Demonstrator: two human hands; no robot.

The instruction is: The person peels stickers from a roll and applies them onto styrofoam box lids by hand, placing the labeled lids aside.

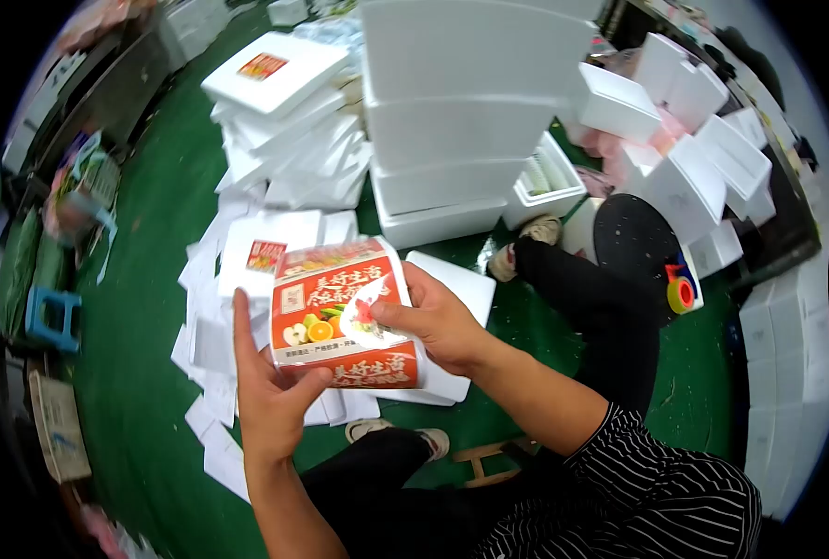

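Note:
A stack of red and white printed labels [326, 293] with fruit pictures is held up in front of me. My right hand [438, 321] grips its right side, with the thumb on top over a white patch with a red design. At the lower left corner, my left hand [277, 396] has its thumb against the front and its index finger stretched upward beside the labels; its other fingers are partly hidden behind. Below lies a white foam lid [244, 244] bearing a similar red label, beside another white foam lid [452, 279].
Tall stacked white foam boxes [452, 130] stand ahead, with piled lids [270, 74] to their left. A round black stool [633, 233], a tape roll [681, 294] and more boxes are right. A blue stool [53, 319] stands left on the green floor [144, 391].

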